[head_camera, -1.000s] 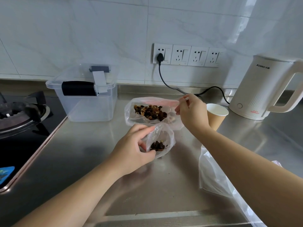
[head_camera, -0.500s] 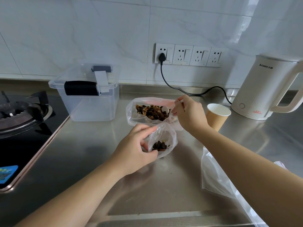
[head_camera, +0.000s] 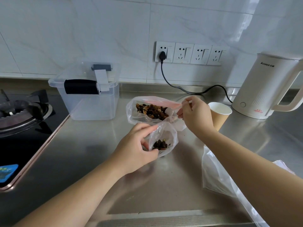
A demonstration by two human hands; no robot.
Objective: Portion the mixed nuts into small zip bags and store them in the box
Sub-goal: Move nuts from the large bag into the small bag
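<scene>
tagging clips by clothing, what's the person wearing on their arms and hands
Nothing shows on them: the left hand and right hand are bare, with no gloves, rings, watch or bracelets in view. Both forearms are uncovered up to the frame edge, with no sleeve visible.
</scene>
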